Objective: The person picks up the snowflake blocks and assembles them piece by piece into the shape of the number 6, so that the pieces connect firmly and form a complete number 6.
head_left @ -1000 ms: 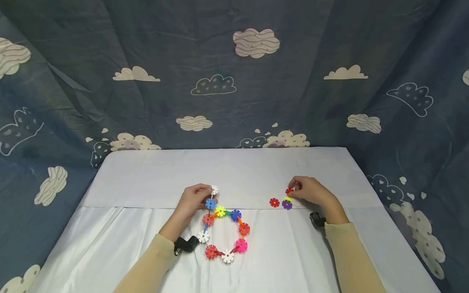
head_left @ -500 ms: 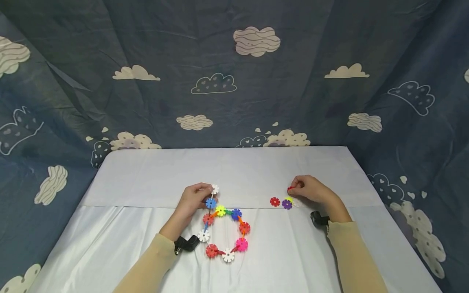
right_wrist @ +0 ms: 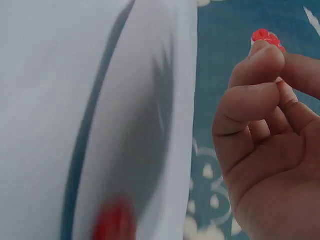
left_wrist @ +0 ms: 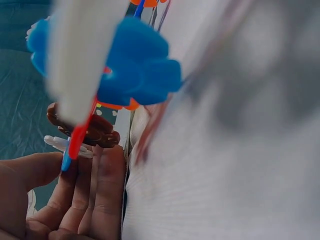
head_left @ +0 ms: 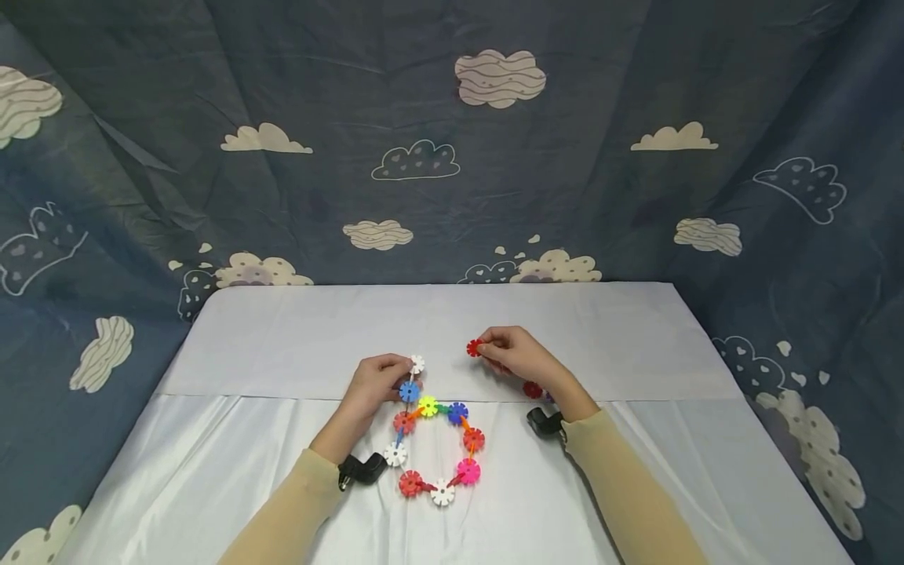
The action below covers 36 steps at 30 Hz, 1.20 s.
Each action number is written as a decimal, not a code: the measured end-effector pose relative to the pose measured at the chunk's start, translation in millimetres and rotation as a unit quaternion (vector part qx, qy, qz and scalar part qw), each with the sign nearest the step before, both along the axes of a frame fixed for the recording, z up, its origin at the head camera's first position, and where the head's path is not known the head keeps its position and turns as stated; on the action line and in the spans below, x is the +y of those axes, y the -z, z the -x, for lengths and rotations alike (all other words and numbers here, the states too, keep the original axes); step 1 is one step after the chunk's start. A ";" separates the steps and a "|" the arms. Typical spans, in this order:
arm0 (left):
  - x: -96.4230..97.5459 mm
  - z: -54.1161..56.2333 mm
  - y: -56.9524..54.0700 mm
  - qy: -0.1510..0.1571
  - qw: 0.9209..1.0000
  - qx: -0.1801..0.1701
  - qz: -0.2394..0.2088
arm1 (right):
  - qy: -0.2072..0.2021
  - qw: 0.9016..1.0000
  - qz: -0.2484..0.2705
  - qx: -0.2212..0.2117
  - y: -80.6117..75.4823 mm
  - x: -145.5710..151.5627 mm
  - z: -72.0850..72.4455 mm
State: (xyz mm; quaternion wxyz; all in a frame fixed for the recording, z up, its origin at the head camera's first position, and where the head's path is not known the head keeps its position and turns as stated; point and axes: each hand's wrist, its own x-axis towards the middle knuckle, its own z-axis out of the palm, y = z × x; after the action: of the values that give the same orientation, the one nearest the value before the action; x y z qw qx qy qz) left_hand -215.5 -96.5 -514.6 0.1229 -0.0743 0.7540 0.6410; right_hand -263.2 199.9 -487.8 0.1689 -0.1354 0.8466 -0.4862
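A ring of linked, notched plastic snowflake discs (head_left: pixel 474 439) in several colours lies on the white cloth. From its upper left, a short tail runs through a blue disc (head_left: pixel 409 391) to a white disc (head_left: pixel 417 364). My left hand (head_left: pixel 370 386) pinches the tail's end; in the left wrist view, thumb and finger meet at a small light-blue piece (left_wrist: pixel 66 161) under a white disc. To the right, my right hand (head_left: pixel 521 355) pinches a loose red snowflake disc (head_left: pixel 474 348) between thumb and forefinger. The right wrist view shows the same red disc (right_wrist: pixel 265 36) beyond the fingertips.
Another red disc (head_left: pixel 533 389) lies on the cloth below my right hand, beside a purple one (head_left: pixel 549 398) mostly covered by the wrist. The white-covered table (head_left: pixel 297 329) ends at the back against a dark curtain (head_left: pixel 424 204) with cloud prints.
My right hand has lifted the red disc from the small group of discs and carried it left toward the linked tail. My left hand has kept its grip in nearly the same place.
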 end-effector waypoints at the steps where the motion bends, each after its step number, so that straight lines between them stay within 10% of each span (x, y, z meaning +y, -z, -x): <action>1: 0.8 0.3 0.5 -0.001 1.000 -0.002 -0.002 | -0.008 1.000 0.003 0.000 0.2 -7.7 1.1; 36: 5.4 -0.1 -2.3 -0.014 1.000 -0.001 0.013 | -0.091 0.982 -0.038 0.161 7.8 -80.1 -1.9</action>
State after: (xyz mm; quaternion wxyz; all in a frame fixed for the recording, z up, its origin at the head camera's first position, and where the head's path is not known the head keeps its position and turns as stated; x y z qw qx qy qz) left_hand -215.4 -91.1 -512.3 0.1138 -0.0873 0.7612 0.6324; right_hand -261.3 119.8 -495.7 0.0787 -0.2819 0.8647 -0.4081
